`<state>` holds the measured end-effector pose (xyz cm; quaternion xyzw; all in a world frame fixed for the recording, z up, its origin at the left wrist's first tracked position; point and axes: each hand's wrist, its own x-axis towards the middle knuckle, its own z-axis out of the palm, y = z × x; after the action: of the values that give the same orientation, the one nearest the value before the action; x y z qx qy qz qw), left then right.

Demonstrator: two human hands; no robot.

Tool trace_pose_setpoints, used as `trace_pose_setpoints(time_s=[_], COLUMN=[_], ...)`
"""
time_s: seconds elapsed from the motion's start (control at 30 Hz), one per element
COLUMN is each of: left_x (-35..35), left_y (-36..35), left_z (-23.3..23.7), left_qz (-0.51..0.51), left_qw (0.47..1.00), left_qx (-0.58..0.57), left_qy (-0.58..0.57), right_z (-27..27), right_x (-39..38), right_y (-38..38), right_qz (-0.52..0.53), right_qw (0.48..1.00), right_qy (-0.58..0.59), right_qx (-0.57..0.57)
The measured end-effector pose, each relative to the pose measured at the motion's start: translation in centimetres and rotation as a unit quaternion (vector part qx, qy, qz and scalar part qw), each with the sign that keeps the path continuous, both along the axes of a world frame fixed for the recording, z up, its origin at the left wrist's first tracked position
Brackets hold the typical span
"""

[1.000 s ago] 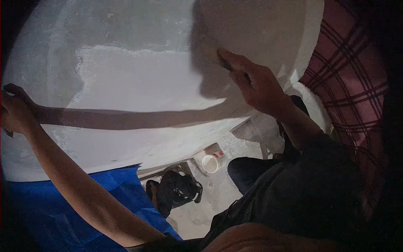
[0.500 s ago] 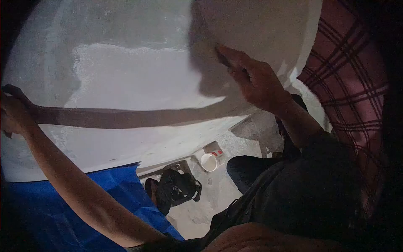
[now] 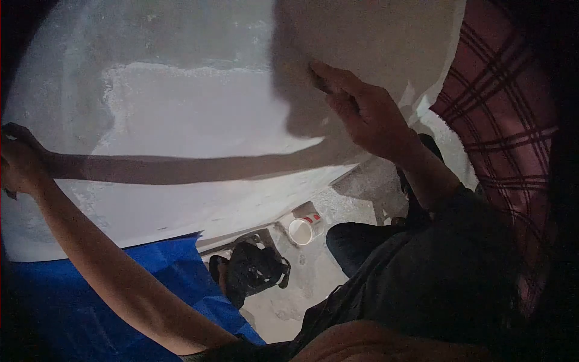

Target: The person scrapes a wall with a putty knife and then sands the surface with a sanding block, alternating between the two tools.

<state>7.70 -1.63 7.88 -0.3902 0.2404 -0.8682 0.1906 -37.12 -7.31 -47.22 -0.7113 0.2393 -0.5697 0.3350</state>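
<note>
A pale wall surface (image 3: 193,108) fills the upper view, with a smooth whitish patch inside a rough grey border. My right hand (image 3: 368,114) is closed at the wall's right part, in shadow. A small dark, flat thing (image 3: 319,79) shows at its fingertips; its kind is too dim to tell. At the far left edge, my left hand (image 3: 24,163) is curled closed against the wall. Dark bits show above and below its fingers, but what it holds is cut off by the frame. The left arm casts a long shadow band across the patch.
A white bucket (image 3: 300,231) with red marks stands on the floor (image 3: 283,314) below. Beside it is a dark bag-like object (image 3: 253,268). Blue sheeting (image 3: 163,271) hangs at lower left, and red checked cloth (image 3: 494,102) at right.
Both hands stay almost in place. My right hand has shifted very slightly, and the light on the wall looks a little dimmer.
</note>
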Motion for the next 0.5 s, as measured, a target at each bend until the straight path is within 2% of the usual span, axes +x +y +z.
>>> trace_pose_setpoints(time_s=[0.2, 0.4, 0.5], left_x=[-0.12, 0.23, -0.01], left_y=[0.19, 0.1, 0.33], left_z=[-0.3, 0.04, -0.05], left_qz=[0.006, 0.008, 0.013], left_qw=[1.0, 1.0, 1.0], left_qx=[-0.001, 0.004, 0.001], left_qy=[-0.016, -0.023, -0.028], right_z=[0.22, -0.23, 0.47], right_x=[-0.29, 0.2, -0.26], right_y=[0.2, -0.13, 0.22], right_qz=[0.029, 0.003, 0.007], right_qw=[0.998, 1.0, 0.999], right_qy=[0.029, -0.016, 0.028], right_qx=[0.047, -0.018, 0.036])
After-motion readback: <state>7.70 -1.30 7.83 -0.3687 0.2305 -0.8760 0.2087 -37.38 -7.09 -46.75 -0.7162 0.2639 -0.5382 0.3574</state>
